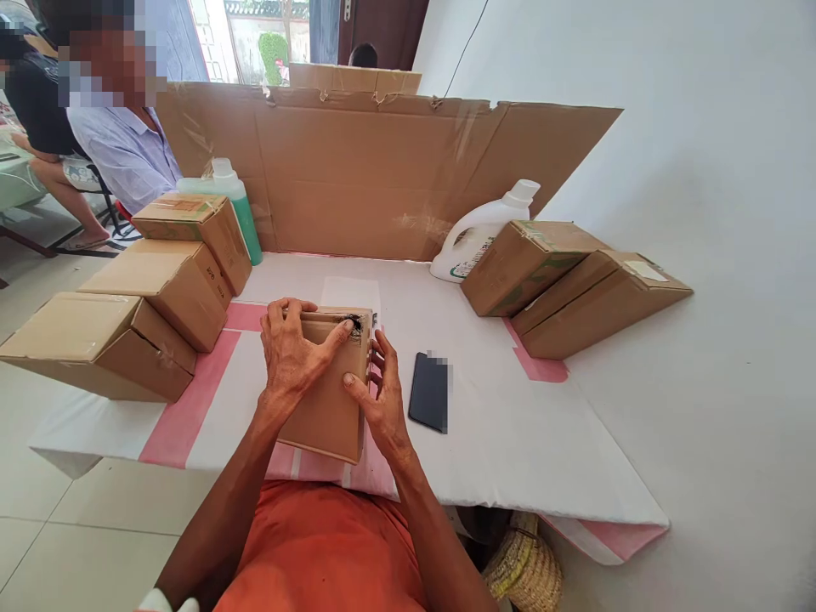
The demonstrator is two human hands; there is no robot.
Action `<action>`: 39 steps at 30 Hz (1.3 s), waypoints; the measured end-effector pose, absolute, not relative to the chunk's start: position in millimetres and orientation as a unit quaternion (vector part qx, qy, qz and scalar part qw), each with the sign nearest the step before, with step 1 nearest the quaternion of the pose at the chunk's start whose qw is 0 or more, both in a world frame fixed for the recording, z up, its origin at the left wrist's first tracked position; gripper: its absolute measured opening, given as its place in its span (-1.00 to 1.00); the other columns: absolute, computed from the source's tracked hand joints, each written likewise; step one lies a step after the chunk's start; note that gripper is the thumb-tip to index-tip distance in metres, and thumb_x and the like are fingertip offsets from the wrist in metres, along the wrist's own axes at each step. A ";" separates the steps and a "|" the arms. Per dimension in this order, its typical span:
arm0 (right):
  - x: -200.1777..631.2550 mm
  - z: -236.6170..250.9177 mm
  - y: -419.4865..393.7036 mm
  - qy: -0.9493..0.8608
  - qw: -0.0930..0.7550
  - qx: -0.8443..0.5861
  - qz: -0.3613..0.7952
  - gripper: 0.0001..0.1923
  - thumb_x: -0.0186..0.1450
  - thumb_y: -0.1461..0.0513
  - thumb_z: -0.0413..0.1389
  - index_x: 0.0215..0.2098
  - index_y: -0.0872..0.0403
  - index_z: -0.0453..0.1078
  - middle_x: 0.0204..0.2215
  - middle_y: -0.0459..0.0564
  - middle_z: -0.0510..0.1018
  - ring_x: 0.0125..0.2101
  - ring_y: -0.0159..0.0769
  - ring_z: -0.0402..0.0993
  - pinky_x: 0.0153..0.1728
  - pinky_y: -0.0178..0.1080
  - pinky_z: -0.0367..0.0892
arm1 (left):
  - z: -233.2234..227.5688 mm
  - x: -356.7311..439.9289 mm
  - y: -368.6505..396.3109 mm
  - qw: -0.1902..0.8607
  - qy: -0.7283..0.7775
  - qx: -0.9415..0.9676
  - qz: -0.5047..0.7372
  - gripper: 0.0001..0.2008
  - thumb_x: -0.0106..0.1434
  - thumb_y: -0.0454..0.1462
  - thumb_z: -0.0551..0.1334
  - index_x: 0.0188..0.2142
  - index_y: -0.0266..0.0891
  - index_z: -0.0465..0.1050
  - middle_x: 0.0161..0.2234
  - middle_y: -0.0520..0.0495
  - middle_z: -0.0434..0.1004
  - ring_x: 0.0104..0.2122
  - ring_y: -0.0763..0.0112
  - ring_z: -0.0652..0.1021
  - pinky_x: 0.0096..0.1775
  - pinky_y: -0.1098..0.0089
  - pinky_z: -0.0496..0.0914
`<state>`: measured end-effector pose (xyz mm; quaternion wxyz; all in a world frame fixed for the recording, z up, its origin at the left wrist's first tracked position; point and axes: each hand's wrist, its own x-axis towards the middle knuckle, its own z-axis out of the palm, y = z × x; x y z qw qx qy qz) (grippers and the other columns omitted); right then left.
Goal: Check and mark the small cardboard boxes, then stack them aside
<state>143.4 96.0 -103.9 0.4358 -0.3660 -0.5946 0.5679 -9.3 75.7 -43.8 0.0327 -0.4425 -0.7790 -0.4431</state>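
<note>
A small brown cardboard box point(325, 408) lies on the white table point(497, 425) right in front of me. My left hand point(290, 348) rests flat on its top, fingers over the far edge and thumb reaching towards a dark torn spot point(353, 323) at the far right corner. My right hand point(379, 395) presses against the box's right side, its fingers apart and touching the edge. Both hands hold this box.
Three cardboard boxes point(159, 285) stand stacked in a row at the left, two more point(574, 289) at the right. A black phone point(429, 391) lies right of my hands. A green bottle point(235, 204) and a white jug point(478, 234) stand before a cardboard screen point(382, 170). People sit far left.
</note>
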 end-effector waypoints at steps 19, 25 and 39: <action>128.0 -77.5 108.2 -0.599 0.473 -0.394 0.512 -0.34 0.33 -0.06 0.19 0.33 -0.09 0.29 0.28 0.14 0.37 0.24 0.04 0.38 0.22 0.11 0.40 | -44.3 0.0 53.8 0.077 -0.760 -0.469 -0.444 -0.60 0.15 0.00 0.48 -0.12 -0.14 0.57 0.08 -0.26 0.53 0.17 -0.13 0.47 0.19 -0.13 0.28; 128.6 -82.9 97.5 -0.646 0.459 -0.327 0.514 -0.12 0.28 -0.19 0.29 0.47 -0.22 0.17 0.43 0.06 0.23 0.44 0.08 0.10 0.41 0.20 0.17 | -39.8 -20.2 46.6 0.064 -0.732 -0.505 -0.453 -0.71 0.21 -0.08 0.43 -0.12 -0.11 0.62 0.01 -0.16 0.64 0.14 0.00 0.56 0.21 -0.04 0.28; 199.9 -151.3 186.3 -0.739 0.269 -0.564 0.250 -0.68 0.51 0.07 0.02 -0.24 0.04 0.51 -0.31 0.09 0.64 -0.30 -0.10 0.56 -0.27 -0.11 0.36 | -66.4 -18.0 52.3 0.165 -0.717 -0.521 -0.432 -0.59 0.41 0.08 0.29 0.04 -0.12 0.60 0.01 -0.20 0.62 0.07 0.00 0.51 0.18 0.00 0.28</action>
